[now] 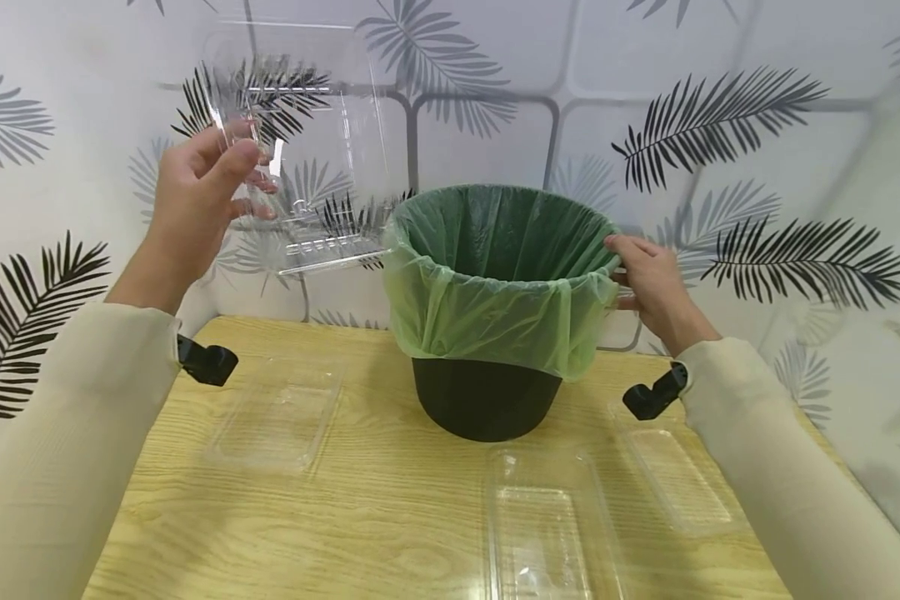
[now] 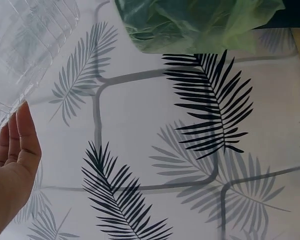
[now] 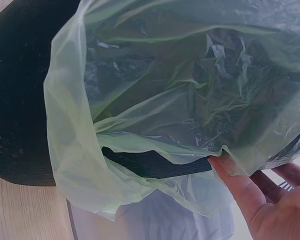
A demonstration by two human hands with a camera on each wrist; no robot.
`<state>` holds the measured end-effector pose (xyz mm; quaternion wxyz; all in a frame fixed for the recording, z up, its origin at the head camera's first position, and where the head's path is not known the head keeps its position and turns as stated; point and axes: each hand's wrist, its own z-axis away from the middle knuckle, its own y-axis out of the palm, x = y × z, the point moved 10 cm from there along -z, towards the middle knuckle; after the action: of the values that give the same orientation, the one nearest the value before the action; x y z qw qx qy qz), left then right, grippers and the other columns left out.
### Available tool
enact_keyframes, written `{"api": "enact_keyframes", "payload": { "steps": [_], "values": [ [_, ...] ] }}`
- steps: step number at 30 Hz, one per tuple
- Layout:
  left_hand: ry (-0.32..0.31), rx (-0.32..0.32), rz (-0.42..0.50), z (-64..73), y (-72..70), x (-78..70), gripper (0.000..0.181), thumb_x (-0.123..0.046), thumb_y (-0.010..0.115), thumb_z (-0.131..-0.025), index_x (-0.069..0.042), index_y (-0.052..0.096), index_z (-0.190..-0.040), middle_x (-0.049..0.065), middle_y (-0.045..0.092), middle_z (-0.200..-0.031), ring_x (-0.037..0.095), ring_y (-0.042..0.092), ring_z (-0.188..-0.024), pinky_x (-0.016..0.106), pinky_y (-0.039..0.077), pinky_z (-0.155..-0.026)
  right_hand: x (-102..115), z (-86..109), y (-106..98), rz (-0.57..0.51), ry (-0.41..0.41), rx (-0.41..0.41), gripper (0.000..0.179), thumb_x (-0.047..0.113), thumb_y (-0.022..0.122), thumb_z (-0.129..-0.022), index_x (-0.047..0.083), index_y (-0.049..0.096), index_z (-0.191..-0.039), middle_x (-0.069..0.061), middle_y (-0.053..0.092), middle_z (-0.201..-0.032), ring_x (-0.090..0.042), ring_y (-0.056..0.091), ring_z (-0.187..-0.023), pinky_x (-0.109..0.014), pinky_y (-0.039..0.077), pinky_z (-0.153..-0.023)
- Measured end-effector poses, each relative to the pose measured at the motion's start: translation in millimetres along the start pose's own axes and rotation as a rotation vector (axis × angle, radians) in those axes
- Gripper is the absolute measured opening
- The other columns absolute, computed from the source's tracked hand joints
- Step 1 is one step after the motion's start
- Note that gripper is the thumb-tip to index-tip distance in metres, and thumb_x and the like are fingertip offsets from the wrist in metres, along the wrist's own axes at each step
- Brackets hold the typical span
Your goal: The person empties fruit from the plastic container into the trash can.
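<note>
My left hand (image 1: 198, 196) holds a clear plastic container (image 1: 322, 150) up in the air, left of the bin, with the thumb on the near side. Part of that container (image 2: 30, 50) also shows in the left wrist view, at the fingertips of the left hand (image 2: 15, 155). A black bin (image 1: 487, 400) stands on the table, lined with a green trash bag (image 1: 495, 317) folded over its rim. At the bin's right side, my right hand (image 1: 652, 283) pinches the bag at the rim. The right wrist view shows the right thumb (image 3: 235, 185) against the bag's edge, with fingers outside.
Three more clear plastic containers lie on the wooden table (image 1: 330, 525): one at left (image 1: 277, 425), one at front centre (image 1: 543, 533), one at right (image 1: 678, 475) near my right forearm. A leaf-patterned wall (image 1: 487, 50) rises close behind the bin.
</note>
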<state>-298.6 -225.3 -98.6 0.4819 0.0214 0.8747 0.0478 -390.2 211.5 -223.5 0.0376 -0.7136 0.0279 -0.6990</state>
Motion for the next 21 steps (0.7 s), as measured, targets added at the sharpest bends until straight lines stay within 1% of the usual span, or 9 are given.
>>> {"api": "enact_keyframes", "payload": {
  "steps": [4, 7, 10, 15, 19, 21],
  "values": [
    [-0.016, 0.036, 0.054, 13.0, -4.1, 9.9, 0.034, -0.02, 0.063, -0.092, -0.006, 0.058, -0.123, 0.006, 0.059, -0.097, 0.014, 0.059, -0.076, 0.022, 0.054, -0.057, 0, -0.1, -2, 0.002, -0.001, -0.005, 0.04, 0.039, 0.052, -0.094, 0.014, 0.055, -0.126, 0.004, 0.039, -0.134, -0.009, 0.051, -0.089, -0.024, 0.052, -0.061],
    [-0.033, 0.045, 0.063, 24.3, -9.0, 19.7, 0.025, -0.02, 0.06, -0.094, -0.01, 0.062, -0.117, 0.004, 0.061, -0.095, 0.012, 0.059, -0.078, 0.022, 0.054, -0.058, -1, -0.1, -3, 0.007, 0.005, -0.01, 0.043, 0.04, 0.051, -0.094, 0.014, 0.054, -0.129, 0.001, 0.035, -0.141, -0.009, 0.05, -0.09, -0.024, 0.052, -0.061],
    [-0.052, 0.058, 0.04, 37.4, -13.5, 30.0, 0.024, -0.022, 0.057, -0.096, -0.013, 0.063, -0.117, 0.002, 0.062, -0.096, 0.011, 0.059, -0.079, 0.023, 0.055, -0.058, -2, 0.0, -2, 0.009, 0.014, -0.012, 0.044, 0.04, 0.051, -0.094, 0.015, 0.054, -0.13, 0.0, 0.032, -0.145, -0.009, 0.049, -0.092, -0.024, 0.051, -0.062],
    [-0.091, 0.083, 0.019, 56.0, -19.4, 46.1, 0.024, -0.022, 0.05, -0.099, -0.013, 0.065, -0.115, 0.002, 0.064, -0.096, 0.013, 0.061, -0.078, 0.024, 0.055, -0.058, 0, -1.1, 0, 0.007, 0.003, -0.011, 0.04, 0.04, 0.051, -0.094, 0.015, 0.057, -0.126, -0.001, 0.033, -0.145, -0.01, 0.049, -0.092, -0.025, 0.051, -0.062],
    [-0.152, 0.095, 0.057, 69.4, -21.0, 61.0, 0.027, -0.019, 0.044, -0.101, -0.015, 0.068, -0.11, 0.0, 0.066, -0.092, 0.013, 0.061, -0.075, 0.027, 0.053, -0.054, 0, -1.0, 0, 0.007, 0.002, -0.012, 0.04, 0.039, 0.051, -0.094, 0.014, 0.056, -0.126, 0.0, 0.035, -0.142, -0.009, 0.052, -0.091, -0.025, 0.052, -0.062],
    [-0.171, 0.107, 0.074, 76.3, -20.5, 67.4, 0.029, -0.019, 0.041, -0.102, -0.015, 0.069, -0.109, 0.0, 0.066, -0.092, 0.013, 0.061, -0.074, 0.027, 0.053, -0.053, 0, -1.0, -1, 0.01, 0.005, -0.012, 0.041, 0.039, 0.051, -0.094, 0.015, 0.056, -0.126, 0.0, 0.035, -0.142, -0.01, 0.051, -0.092, -0.025, 0.052, -0.062]
  ]
}}
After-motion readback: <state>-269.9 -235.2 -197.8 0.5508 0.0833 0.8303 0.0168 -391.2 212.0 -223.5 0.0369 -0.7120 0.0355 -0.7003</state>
